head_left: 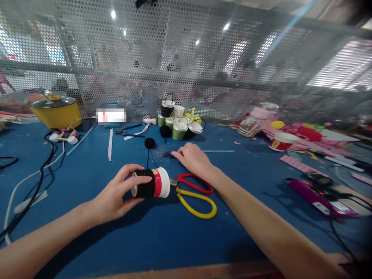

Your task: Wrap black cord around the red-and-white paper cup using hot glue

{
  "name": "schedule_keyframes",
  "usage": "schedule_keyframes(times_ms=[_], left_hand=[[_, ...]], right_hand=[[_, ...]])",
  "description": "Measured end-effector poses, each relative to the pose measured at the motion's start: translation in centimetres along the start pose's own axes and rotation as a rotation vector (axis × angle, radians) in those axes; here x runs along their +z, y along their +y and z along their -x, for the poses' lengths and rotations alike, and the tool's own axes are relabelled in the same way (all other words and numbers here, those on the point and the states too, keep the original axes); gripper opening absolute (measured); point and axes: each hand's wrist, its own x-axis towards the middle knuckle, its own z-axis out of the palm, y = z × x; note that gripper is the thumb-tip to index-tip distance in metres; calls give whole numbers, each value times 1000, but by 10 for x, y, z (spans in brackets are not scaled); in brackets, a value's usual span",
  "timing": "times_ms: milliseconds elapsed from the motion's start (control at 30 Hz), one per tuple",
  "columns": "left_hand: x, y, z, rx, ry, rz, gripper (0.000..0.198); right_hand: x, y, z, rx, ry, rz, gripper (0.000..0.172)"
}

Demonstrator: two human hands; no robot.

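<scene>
My left hand (pixel 117 192) grips a small paper cup (pixel 163 183) lying on its side in the air, its lower part wrapped in black yarn below a red band. A black yarn ball (pixel 150 143) lies beyond it, with a strand running down toward the cup. My right hand (pixel 193 157) is closed low over the table, fingertips at a small dark-blue thing (pixel 168 154) whose kind I cannot make out. Scissors (pixel 197 197) with one red and one yellow handle lie under my right wrist, their blades partly hidden by the cup.
Several green- and black-wrapped cups (pixel 179 130) stand at the back beside another black yarn ball (pixel 165 131). A yellow pot (pixel 55 112) is at back left, with cables in front. On the right are a red-banded cup (pixel 282 142) and a purple case (pixel 316 197). Perforated metal (pixel 139 58) bounds the blue table.
</scene>
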Motion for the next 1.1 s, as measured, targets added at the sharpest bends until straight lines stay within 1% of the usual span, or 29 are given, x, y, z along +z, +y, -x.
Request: schedule_keyframes(times_ms=[67,100,133,167,200,233,300,367,467,600,700,800,1000,1100], left_hand=[[0,1,0,3,-15,0,42],[0,1,0,3,-23,-3,42],[0,1,0,2,-30,-7,42],[0,1,0,-1,-38,-10,42],[-1,1,0,-3,-43,-10,42],[-1,1,0,-2,-50,-6,42],[-2,2,-1,-11,-56,24,41],[-3,2,-2,-48,-47,87,43],[-3,3,-4,-157,-43,213,51],[-2,4,-6,-306,-62,365,46],[-1,5,-7,-377,-91,427,44],[-1,7,-7,-365,-112,430,44],[-1,8,-4,-263,-118,381,47],[-2,10,-4,-217,-115,346,47]], right_hand=[[0,-23,7,-81,-116,-92,41],[1,-34,10,-132,-279,-254,43],[3,-44,13,-148,-410,-398,45],[4,-52,16,-147,-485,-492,43],[6,-59,18,-139,-531,-584,39],[7,-63,19,-115,-525,-644,34],[9,-66,19,-72,-446,-721,26],[9,-62,18,-51,-350,-779,24],[5,-54,16,-83,-245,-809,24],[-1,-48,16,-101,-203,-794,23],[-1,-46,16,-115,-169,-771,23],[2,-46,16,-121,-161,-744,23],[6,-50,18,-133,-154,-639,22],[8,-51,19,-138,-178,-604,22]])
